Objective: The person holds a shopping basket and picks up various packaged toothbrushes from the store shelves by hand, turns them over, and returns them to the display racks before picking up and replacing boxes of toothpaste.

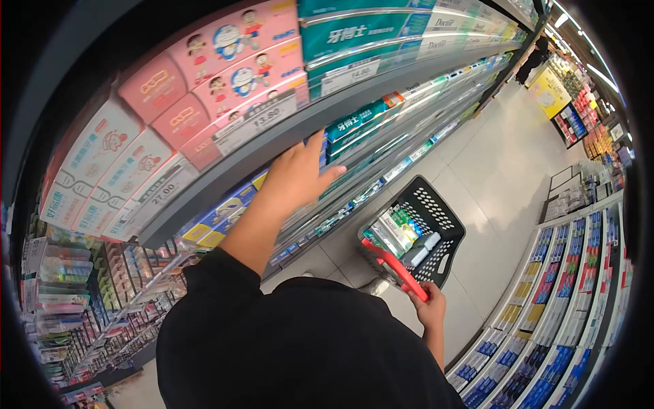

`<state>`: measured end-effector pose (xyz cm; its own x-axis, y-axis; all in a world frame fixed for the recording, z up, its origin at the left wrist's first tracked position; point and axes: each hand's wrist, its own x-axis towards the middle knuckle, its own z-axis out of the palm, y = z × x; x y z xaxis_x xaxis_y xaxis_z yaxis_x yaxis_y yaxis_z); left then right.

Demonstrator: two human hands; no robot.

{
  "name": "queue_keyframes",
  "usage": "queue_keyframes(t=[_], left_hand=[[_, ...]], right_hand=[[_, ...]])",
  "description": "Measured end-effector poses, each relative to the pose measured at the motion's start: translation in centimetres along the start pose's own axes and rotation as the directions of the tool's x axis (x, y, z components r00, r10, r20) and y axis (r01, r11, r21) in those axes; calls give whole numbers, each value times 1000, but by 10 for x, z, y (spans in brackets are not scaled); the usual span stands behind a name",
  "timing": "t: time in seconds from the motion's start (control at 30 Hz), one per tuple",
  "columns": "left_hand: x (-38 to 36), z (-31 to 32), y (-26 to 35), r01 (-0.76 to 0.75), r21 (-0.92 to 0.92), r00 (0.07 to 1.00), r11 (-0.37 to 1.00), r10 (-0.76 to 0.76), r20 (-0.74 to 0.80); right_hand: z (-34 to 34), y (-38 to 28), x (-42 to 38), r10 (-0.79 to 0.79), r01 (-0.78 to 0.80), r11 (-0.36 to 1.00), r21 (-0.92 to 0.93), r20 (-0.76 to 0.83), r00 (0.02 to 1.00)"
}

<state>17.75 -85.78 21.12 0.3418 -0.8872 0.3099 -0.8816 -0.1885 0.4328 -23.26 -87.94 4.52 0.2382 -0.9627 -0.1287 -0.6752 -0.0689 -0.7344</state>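
My left hand reaches to the shelf beside the teal toothpaste boxes, its thumb and a finger stretched apart. The tips of its other fingers are hidden at the shelf edge, and I see nothing held in it. Below it on the same side lie blue and yellow boxes. My right hand is closed around the red handle of a black shopping basket. Inside the basket lie a white and green Doctor box and a grey bottle-like item.
Pink cartoon boxes and white boxes fill the upper shelf, with price tags along its edge. Packaged goods hang at lower left. Shelves of toothpaste-like boxes stand on the right, across the tiled floor.
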Motion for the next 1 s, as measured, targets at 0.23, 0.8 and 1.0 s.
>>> queue_keyframes(t=[0.23, 0.8, 1.0], left_hand=[[70, 22, 27, 221, 79, 975, 972, -223, 18], [109, 41, 28, 539, 135, 837, 831, -510, -199], [110, 54, 20, 387, 217, 904, 896, -321, -282]], right_hand=[[-38, -9, 53, -106, 116, 986, -120, 90, 990], [-81, 13, 122, -256, 271, 959, -78, 163, 953], [-79, 19, 131, -142, 145, 989, -8, 128, 982]])
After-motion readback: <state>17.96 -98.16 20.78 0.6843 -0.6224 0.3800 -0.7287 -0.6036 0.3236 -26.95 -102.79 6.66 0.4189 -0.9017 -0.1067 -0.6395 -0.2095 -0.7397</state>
